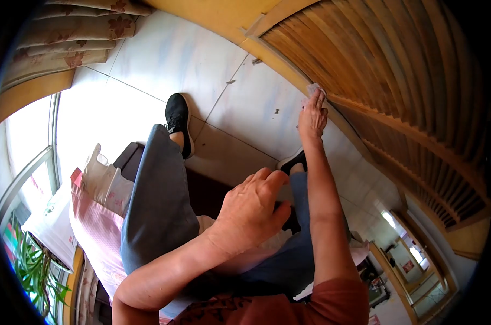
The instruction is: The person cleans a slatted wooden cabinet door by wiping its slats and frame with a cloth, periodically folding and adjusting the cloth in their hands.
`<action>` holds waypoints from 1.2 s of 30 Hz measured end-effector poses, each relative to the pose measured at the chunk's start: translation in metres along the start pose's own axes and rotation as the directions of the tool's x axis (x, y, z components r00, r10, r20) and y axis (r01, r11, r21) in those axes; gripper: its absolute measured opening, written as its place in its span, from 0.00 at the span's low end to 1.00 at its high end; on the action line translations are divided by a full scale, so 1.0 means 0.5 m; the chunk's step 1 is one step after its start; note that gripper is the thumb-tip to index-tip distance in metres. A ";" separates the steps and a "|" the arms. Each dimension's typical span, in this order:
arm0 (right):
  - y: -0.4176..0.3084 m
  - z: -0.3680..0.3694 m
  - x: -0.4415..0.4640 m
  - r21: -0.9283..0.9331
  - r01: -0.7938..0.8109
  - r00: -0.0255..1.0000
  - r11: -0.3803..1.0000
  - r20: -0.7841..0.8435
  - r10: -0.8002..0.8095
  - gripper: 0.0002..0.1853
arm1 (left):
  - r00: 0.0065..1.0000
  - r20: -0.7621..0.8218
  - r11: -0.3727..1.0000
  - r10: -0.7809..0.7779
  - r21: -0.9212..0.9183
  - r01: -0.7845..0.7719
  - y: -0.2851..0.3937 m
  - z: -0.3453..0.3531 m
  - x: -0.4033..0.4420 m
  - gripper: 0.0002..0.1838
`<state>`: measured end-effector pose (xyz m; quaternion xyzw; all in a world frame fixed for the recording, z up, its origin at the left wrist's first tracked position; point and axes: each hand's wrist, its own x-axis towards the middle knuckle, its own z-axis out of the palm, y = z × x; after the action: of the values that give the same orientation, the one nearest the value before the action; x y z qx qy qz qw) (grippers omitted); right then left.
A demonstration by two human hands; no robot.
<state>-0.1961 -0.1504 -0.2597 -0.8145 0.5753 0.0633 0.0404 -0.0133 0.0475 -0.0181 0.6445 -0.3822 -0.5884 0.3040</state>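
My right hand (313, 116) reaches far forward with a crumpled whitish tissue or thin cloth (313, 89) under its fingers. It presses this against the wooden frame at the edge of the louvered door (359, 70). My left hand (254, 206) hovers over my lap, fingers loosely curled and the thumb held apart from them. Nothing shows in it, though its palm side is hidden. Both legs, in blue-grey trousers (158, 200), are spread apart, with a black shoe (179, 124) on the tiles.
Small dark bits of debris (257, 62) lie on the pale tiled floor (202, 49). Floral curtains (83, 32) hang at the upper left. Pink patterned fabric (96, 227) and a plant (37, 271) are at the left. A framed mirror or doorway (413, 265) stands at the lower right.
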 end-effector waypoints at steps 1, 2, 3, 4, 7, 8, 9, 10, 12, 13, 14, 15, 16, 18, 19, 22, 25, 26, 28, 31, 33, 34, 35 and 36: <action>0.000 -0.006 0.002 -0.003 0.001 1.000 1.000 -0.002 -0.001 0.30 | 1.000 0.011 1.000 -0.007 -0.002 0.007 0.001 -0.002 -0.002 0.19; -0.002 -0.018 0.005 -0.042 0.051 0.998 0.998 -0.026 -0.052 0.28 | 1.000 0.011 1.000 -0.002 -0.005 0.002 0.002 -0.003 -0.004 0.19; -0.004 -0.031 0.010 -0.082 0.102 0.993 0.991 -0.050 -0.107 0.27 | 1.000 0.001 1.000 0.011 0.001 -0.011 0.003 -0.002 -0.004 0.18; -0.004 -0.050 0.016 -0.087 0.104 0.993 0.991 -0.055 -0.109 0.27 | 1.000 -0.008 1.000 0.024 0.006 -0.024 0.004 -0.003 -0.006 0.18; -0.042 -0.126 0.025 -0.043 0.067 0.995 0.997 0.079 -0.064 0.17 | 0.998 -0.049 0.999 0.048 0.018 -0.047 -0.001 0.013 -0.009 0.18; -0.055 -0.142 0.015 -0.048 0.086 0.994 0.995 0.072 -0.082 0.17 | 0.996 -0.067 0.999 0.051 0.009 -0.051 -0.003 0.015 -0.012 0.18; -0.070 -0.153 0.005 0.047 0.326 0.944 0.944 -0.077 -0.322 0.18 | 0.997 -0.061 0.998 0.053 0.024 -0.052 -0.004 0.019 -0.012 0.17; -0.088 -0.161 -0.006 0.103 0.555 0.819 0.826 -0.241 -0.520 0.19 | 0.997 -0.054 0.998 0.056 0.038 -0.054 -0.005 0.021 -0.013 0.16; -0.160 -0.193 -0.017 0.070 0.666 0.728 0.743 -0.278 -0.626 0.22 | 0.999 0.017 0.994 0.045 0.097 -0.047 -0.003 0.014 -0.017 0.15; -0.194 -0.199 -0.017 0.036 0.749 0.639 0.662 -0.306 -0.706 0.22 | 0.994 0.105 0.986 0.027 0.162 -0.044 -0.002 0.013 -0.017 0.15; -0.229 -0.206 -0.018 -0.004 0.820 0.539 0.572 -0.328 -0.775 0.23 | 0.995 0.091 0.987 0.029 0.155 -0.043 -0.004 0.011 -0.020 0.15; -0.261 -0.209 -0.012 -0.005 0.826 0.531 0.564 -0.327 -0.782 0.23 | 0.989 0.144 0.974 0.013 0.221 -0.045 -0.005 0.014 -0.021 0.14; -0.296 -0.209 0.005 -0.120 0.818 0.494 0.562 -0.355 -0.794 0.22 | 0.981 0.196 0.957 -0.007 0.286 -0.050 -0.005 0.017 -0.021 0.13; -0.346 -0.207 0.046 -0.236 0.800 0.446 0.552 -0.382 -0.809 0.22 | 0.983 0.185 0.953 0.017 0.294 -0.072 -0.010 0.015 -0.028 0.13; -0.361 -0.205 0.070 -0.369 0.706 0.507 0.604 -0.332 -0.796 0.22 | 0.982 0.184 0.947 0.040 0.306 -0.096 -0.010 0.013 -0.029 0.13; -0.375 -0.148 0.141 -0.522 0.577 0.621 0.628 -0.219 -0.752 0.23 | 0.986 0.149 0.959 0.069 0.264 -0.107 -0.011 -0.004 -0.031 0.13; -0.361 -0.037 0.161 -0.634 0.703 0.588 0.321 0.266 -0.763 0.17 | 0.989 0.140 0.961 0.043 0.266 -0.080 -0.005 -0.022 -0.028 0.13; -0.351 -0.006 0.164 -0.489 0.810 0.551 0.325 0.444 -0.707 0.15 | 0.988 0.143 0.957 0.051 0.275 -0.089 -0.007 -0.023 -0.026 0.13; -0.342 -0.002 0.097 -0.289 0.876 0.478 0.387 0.400 -0.782 0.10 | 0.984 0.158 0.940 0.088 0.313 -0.135 -0.020 -0.016 -0.026 0.13; -0.310 -0.032 -0.068 0.324 0.679 0.652 0.659 0.147 -0.744 0.12 | 0.949 0.313 0.901 0.035 0.401 -0.166 -0.017 -0.046 -0.024 0.16; -0.274 -0.103 -0.177 0.542 0.302 0.750 0.784 0.372 -0.546 0.13 | 0.908 0.409 0.873 0.088 0.408 -0.269 -0.035 -0.057 -0.021 0.14; -0.250 -0.146 -0.226 0.541 0.178 0.725 0.822 0.493 -0.481 0.15 | 0.878 0.478 0.872 0.025 0.419 -0.253 -0.026 -0.067 -0.013 0.14; -0.203 -0.151 -0.287 0.482 0.383 0.799 0.788 0.255 -0.544 0.15 | 0.862 0.501 0.883 0.073 0.369 -0.290 -0.063 -0.058 -0.002 0.13; -0.162 -0.152 -0.342 0.360 0.560 0.797 0.746 0.013 -0.604 0.16 | 0.841 0.518 0.846 0.156 0.370 -0.384 -0.053 -0.063 -0.002 0.12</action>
<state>-0.1720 0.0253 -0.1596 -0.9278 0.2902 0.0000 0.2344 0.0213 0.0606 -0.0359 0.4734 -0.6616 -0.5684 0.1232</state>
